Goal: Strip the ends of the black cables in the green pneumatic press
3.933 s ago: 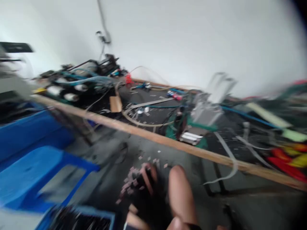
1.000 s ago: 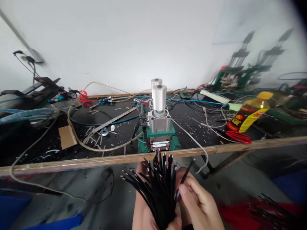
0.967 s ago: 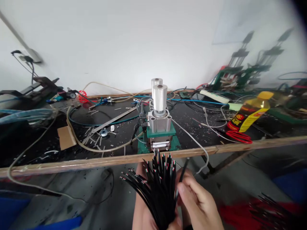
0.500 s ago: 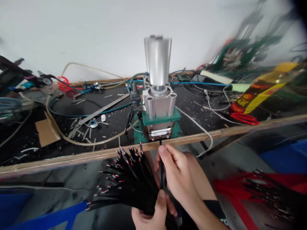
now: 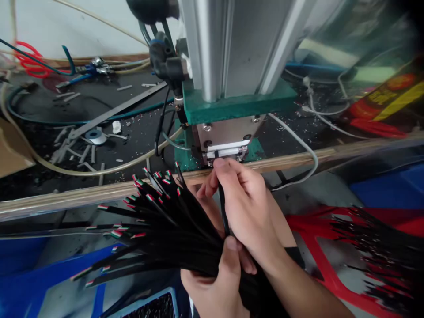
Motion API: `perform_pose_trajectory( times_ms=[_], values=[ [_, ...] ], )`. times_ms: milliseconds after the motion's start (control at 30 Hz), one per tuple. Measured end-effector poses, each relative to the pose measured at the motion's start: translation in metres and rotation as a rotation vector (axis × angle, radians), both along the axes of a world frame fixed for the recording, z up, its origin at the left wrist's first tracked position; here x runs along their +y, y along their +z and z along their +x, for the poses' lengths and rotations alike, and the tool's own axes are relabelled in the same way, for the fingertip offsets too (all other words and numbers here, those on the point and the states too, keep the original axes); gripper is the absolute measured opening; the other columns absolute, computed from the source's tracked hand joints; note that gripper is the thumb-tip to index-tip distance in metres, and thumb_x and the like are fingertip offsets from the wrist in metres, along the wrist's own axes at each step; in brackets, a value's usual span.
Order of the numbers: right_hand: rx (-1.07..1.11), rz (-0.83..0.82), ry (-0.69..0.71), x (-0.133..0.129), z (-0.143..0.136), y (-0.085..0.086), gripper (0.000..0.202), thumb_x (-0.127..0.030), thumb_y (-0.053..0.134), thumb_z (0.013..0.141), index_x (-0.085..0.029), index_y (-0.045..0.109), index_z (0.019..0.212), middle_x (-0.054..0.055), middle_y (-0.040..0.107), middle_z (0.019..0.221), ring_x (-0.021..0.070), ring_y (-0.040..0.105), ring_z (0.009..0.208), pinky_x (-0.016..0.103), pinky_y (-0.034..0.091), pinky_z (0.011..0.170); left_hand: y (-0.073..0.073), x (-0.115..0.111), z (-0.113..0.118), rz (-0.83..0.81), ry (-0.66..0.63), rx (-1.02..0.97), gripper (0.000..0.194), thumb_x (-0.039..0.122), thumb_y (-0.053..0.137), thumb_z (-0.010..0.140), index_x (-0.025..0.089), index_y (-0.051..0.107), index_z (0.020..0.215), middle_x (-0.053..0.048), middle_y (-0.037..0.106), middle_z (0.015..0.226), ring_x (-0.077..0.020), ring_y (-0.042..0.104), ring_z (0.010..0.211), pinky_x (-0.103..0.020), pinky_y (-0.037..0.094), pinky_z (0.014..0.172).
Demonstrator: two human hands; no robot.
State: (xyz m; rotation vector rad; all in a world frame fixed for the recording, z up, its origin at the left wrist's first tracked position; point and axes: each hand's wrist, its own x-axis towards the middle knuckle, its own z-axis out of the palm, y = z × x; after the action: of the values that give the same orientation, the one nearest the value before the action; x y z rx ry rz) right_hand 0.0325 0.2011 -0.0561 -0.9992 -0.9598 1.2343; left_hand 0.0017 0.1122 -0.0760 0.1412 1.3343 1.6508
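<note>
My left hand (image 5: 215,282) is closed around a thick bundle of black cables (image 5: 172,243), whose cut ends fan out to the left and show red, white and green wires. Between the thumb and fingers of my right hand (image 5: 243,198) is a single black cable (image 5: 222,205). Its tip points up into the slot at the front of a pneumatic press (image 5: 232,132), which has a metal block and green plates. My right fingertips are close to that slot, just above the table edge. The lower part of the bundle is hidden behind my hands.
The wooden bench edge (image 5: 132,181) runs across the view. Scraps, a tape roll (image 5: 96,136) and a steel ruler (image 5: 119,108) lie on the left. A drink bottle (image 5: 387,97) lies at right. Below stand a red stool (image 5: 326,251) bearing more cables and a blue-rimmed bin (image 5: 149,295).
The view has moved closer to the press and tilts further down. My right hand has brought the single cable up to the slot. My left hand keeps its hold on the bundle.
</note>
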Motion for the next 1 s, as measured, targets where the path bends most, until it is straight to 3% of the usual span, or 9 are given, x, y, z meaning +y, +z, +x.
perform_pose_trajectory(
  times_ms=[100, 200, 400, 567, 800, 1000],
  values=[
    [-0.003, -0.006, -0.002, 0.004, 0.002, 0.003, 0.045, -0.029, 0.059, 0.113, -0.024, 0.059, 0.069, -0.005, 0.065, 0.062, 0.0119, 0.062, 0.051, 0.026, 0.049, 0.054, -0.004, -0.004, 0.0, 0.034, -0.027, -0.02, 0.031, 0.03, 0.097, 0.079, 0.02, 0.07, 0.066, 0.003, 0.065, 0.047, -0.0146, 0.058, 0.033, -0.024, 0.051, 0.039],
    [-0.02, 0.0, -0.013, 0.008, 0.002, 0.005, 0.045, -0.023, 0.058, 0.111, -0.024, 0.059, 0.066, -0.004, 0.064, 0.063, 0.0135, 0.072, 0.068, 0.024, 0.058, 0.07, -0.005, -0.004, 0.0, 0.04, -0.037, -0.04, 0.028, 0.03, 0.096, 0.08, 0.019, 0.072, 0.069, 0.002, 0.068, 0.051, -0.0152, 0.059, 0.034, -0.025, 0.053, 0.038],
    [-0.008, 0.001, -0.049, 0.01, 0.0, 0.008, 0.046, -0.024, 0.059, 0.108, -0.024, 0.056, 0.062, -0.005, 0.061, 0.06, 0.012, 0.068, 0.065, 0.021, 0.058, 0.071, -0.008, -0.003, -0.002, 0.033, -0.033, -0.055, 0.025, 0.031, 0.096, 0.08, 0.019, 0.074, 0.076, 0.003, 0.068, 0.054, -0.0151, 0.06, 0.036, -0.025, 0.053, 0.038],
    [-0.036, -0.057, -0.086, 0.01, -0.002, 0.01, 0.046, -0.024, 0.06, 0.105, -0.024, 0.053, 0.059, -0.005, 0.057, 0.055, 0.0113, 0.058, 0.054, 0.022, 0.054, 0.06, -0.008, -0.002, -0.004, -0.01, -0.076, -0.047, 0.029, 0.032, 0.096, 0.08, 0.021, 0.07, 0.074, 0.003, 0.067, 0.051, -0.0162, 0.061, 0.036, -0.026, 0.054, 0.038],
    [-0.039, -0.042, -0.092, 0.011, -0.004, 0.011, 0.05, -0.027, 0.06, 0.106, -0.025, 0.051, 0.057, -0.004, 0.055, 0.054, 0.0122, 0.062, 0.057, 0.023, 0.057, 0.063, -0.002, 0.0, -0.006, -0.018, -0.066, -0.091, 0.029, 0.031, 0.1, 0.074, 0.021, 0.074, 0.081, 0.005, 0.066, 0.053, -0.0155, 0.06, 0.037, -0.026, 0.054, 0.038],
    [-0.028, -0.032, -0.096, 0.01, -0.004, 0.012, 0.048, -0.023, 0.06, 0.105, -0.025, 0.052, 0.057, -0.005, 0.058, 0.054, 0.0121, 0.064, 0.058, 0.022, 0.058, 0.063, -0.011, -0.003, -0.015, -0.008, -0.132, -0.139, 0.029, 0.034, 0.099, 0.076, 0.02, 0.074, 0.076, 0.004, 0.061, 0.046, -0.0181, 0.063, 0.037, -0.028, 0.056, 0.04]
  ],
)
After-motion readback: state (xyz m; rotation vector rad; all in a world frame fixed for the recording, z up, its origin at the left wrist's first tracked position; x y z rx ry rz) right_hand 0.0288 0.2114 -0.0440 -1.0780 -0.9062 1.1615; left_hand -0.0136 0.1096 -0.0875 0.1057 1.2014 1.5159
